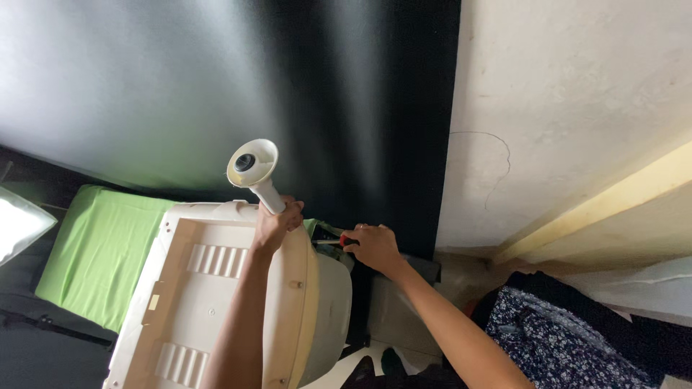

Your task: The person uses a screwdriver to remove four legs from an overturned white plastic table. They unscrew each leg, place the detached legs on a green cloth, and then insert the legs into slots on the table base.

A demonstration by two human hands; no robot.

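Note:
My left hand (pixel 277 225) grips the stem of a cream plastic part with a flared, funnel-like end (pixel 253 165) that points up and away from me. That stem stands on a large cream plastic shell (pixel 216 288) with ribbed slots, lying with its inner side up. My right hand (pixel 373 247) holds a tool with a red and black handle (pixel 333 238) against the shell's right edge, close to the base of the stem. The tool's tip is hidden between the two hands.
A green cloth (pixel 101 252) lies under and left of the shell. A wide black backdrop (pixel 216 86) fills the upper view beside a white wall (pixel 562 108). Dark floral fabric (pixel 562 346) sits at the lower right.

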